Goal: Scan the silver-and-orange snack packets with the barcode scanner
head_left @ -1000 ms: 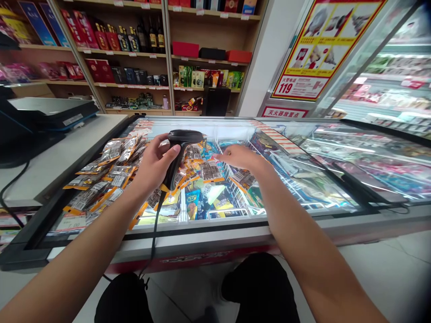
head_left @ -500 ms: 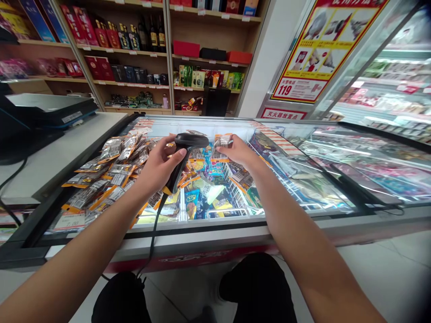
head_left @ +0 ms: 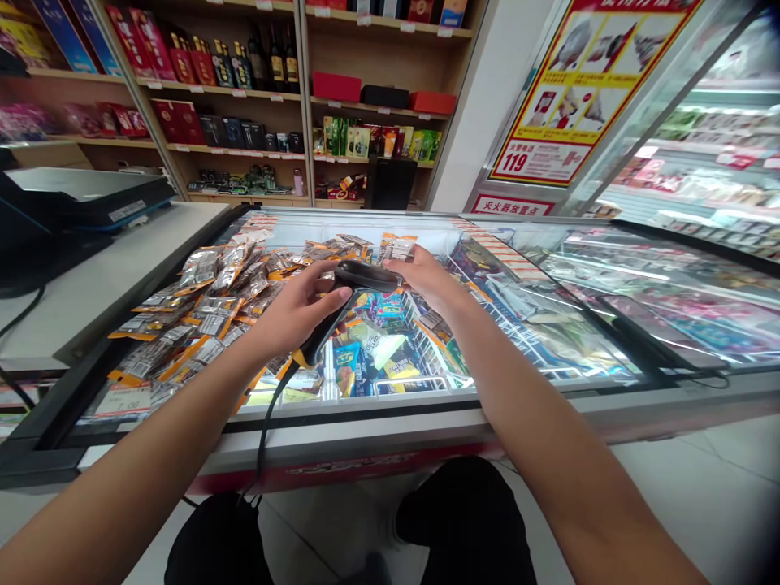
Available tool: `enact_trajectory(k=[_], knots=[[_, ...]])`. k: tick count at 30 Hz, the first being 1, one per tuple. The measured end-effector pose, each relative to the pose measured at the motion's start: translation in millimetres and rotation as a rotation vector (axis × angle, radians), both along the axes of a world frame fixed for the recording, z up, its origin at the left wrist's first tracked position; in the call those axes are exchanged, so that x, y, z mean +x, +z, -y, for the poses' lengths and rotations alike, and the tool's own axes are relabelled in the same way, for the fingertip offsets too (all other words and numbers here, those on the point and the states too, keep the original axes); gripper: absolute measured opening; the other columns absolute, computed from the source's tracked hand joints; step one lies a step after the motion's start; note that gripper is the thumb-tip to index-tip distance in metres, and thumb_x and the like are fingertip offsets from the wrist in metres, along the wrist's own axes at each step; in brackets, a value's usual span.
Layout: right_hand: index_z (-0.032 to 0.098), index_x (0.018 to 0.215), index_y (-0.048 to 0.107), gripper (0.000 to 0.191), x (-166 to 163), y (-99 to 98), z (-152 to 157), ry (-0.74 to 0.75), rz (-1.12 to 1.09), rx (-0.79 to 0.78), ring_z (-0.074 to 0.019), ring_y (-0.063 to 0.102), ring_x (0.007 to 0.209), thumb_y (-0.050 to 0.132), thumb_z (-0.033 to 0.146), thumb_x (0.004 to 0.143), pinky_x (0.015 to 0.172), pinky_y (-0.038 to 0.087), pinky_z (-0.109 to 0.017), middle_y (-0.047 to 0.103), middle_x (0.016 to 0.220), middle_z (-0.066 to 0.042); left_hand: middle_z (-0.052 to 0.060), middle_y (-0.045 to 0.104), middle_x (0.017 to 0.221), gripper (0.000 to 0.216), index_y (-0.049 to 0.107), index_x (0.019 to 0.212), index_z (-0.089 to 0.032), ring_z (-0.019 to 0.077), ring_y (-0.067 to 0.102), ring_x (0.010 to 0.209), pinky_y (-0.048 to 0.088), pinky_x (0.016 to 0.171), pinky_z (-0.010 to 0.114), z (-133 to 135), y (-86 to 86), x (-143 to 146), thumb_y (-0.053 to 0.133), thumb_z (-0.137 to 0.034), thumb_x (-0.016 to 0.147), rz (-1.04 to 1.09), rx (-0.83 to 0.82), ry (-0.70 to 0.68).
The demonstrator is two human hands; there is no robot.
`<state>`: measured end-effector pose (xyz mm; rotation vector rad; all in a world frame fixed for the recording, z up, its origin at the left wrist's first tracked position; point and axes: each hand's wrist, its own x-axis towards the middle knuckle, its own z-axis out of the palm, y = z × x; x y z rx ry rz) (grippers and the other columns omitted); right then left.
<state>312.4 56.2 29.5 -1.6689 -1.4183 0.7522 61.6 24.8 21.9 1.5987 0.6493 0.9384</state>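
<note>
My left hand (head_left: 298,313) is wrapped round the handle of a black corded barcode scanner (head_left: 357,284), whose head points right. My right hand (head_left: 430,276) pinches a small silver and orange snack packet (head_left: 397,246) just beyond the scanner's head. Both hands hover over the glass lid of a chest freezer (head_left: 378,406). A heap of several similar snack packets (head_left: 207,305) lies on the glass to the left of my left hand.
Frozen goods in wire baskets (head_left: 390,357) show under the glass. A grey counter (head_left: 115,276) with a black till device (head_left: 79,199) stands at the left. Wooden shelves (head_left: 292,106) of bottles and boxes line the back. A glass-doored cooler (head_left: 700,138) is at the right.
My right hand picked a snack packet off the freezer lid and raised it in front of the scanner. My left hand lowered and tilted the scanner toward the packet.
</note>
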Motion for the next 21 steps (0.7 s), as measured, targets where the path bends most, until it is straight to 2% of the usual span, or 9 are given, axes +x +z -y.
enact_trajectory(k=[2,5,8,10,12,14,17,21], knots=[[0.021,0.137,0.054,0.050,2,-3.1,-3,-0.010,0.026,-0.001,-0.0248,0.072,0.098,0.069,0.043,0.094,0.076,0.057,-0.034,0.072,0.124,-0.013,0.003,0.070,0.088,0.056,0.055,0.131,-0.020,0.0193,0.074,0.064,0.061,0.056,0.030,0,1.5,0,0.076,-0.048,0.088,0.002,0.004,0.019],[0.018,0.150,0.042,0.071,4,-9.8,-6,-0.034,0.117,0.015,-0.0250,0.072,0.099,0.075,0.039,0.090,0.080,0.055,-0.034,0.072,0.126,-0.014,0.004,0.072,0.089,0.056,0.056,0.130,-0.020,0.0195,0.073,0.062,0.060,0.054,0.030,-1,4.0,0,0.076,-0.048,0.087,0.023,0.008,0.090],[0.016,0.157,0.035,0.085,6,-15.6,-6,-0.014,0.251,0.013,-0.0290,0.069,0.113,0.077,0.040,0.088,0.087,0.053,-0.035,0.064,0.141,-0.020,0.002,0.071,0.083,0.052,0.058,0.124,-0.019,0.0184,0.071,0.058,0.057,0.050,0.028,-4,6.3,-1,0.076,-0.049,0.086,0.056,0.025,0.208],[0.018,0.151,0.046,0.072,7,-16.7,-4,0.030,0.321,0.017,-0.0301,0.066,0.118,0.075,0.041,0.089,0.089,0.053,-0.036,0.061,0.145,-0.019,0.002,0.071,0.082,0.048,0.059,0.121,-0.020,0.0175,0.071,0.058,0.056,0.050,0.027,-5,7.4,-2,0.076,-0.049,0.086,0.085,0.039,0.271],[0.020,0.134,0.063,0.048,6,-15.0,-1,0.137,0.395,0.016,-0.0284,0.067,0.114,0.073,0.037,0.090,0.089,0.053,-0.036,0.065,0.139,-0.015,0.003,0.072,0.084,0.045,0.059,0.119,-0.021,0.0166,0.071,0.057,0.055,0.050,0.026,-7,7.9,-3,0.075,-0.048,0.087,0.111,0.047,0.308],[0.023,0.120,0.072,0.034,4,-11.4,4,0.264,0.480,-0.007,-0.0272,0.068,0.110,0.075,0.035,0.088,0.090,0.053,-0.037,0.068,0.133,-0.011,0.003,0.073,0.086,0.044,0.059,0.119,-0.021,0.0161,0.070,0.057,0.053,0.048,0.024,-7,7.9,-3,0.075,-0.047,0.087,0.117,0.045,0.317],[0.026,0.119,0.076,0.034,-5,-7.2,11,0.419,0.518,-0.022,-0.0272,0.069,0.108,0.077,0.032,0.086,0.093,0.054,-0.039,0.071,0.128,-0.009,0.003,0.073,0.084,0.046,0.060,0.120,-0.021,0.0164,0.071,0.058,0.054,0.048,0.024,-7,7.6,-3,0.077,-0.046,0.086,0.109,0.039,0.306],[0.026,0.123,0.074,0.035,-21,-13.5,12,0.536,0.365,0.012,-0.0263,0.069,0.110,0.070,0.022,0.088,0.097,0.055,-0.040,0.074,0.126,-0.007,0.002,0.073,0.085,0.047,0.058,0.122,-0.021,0.0169,0.072,0.058,0.055,0.050,0.025,-5,7.6,-1,0.075,-0.046,0.087,0.090,0.047,0.268]])
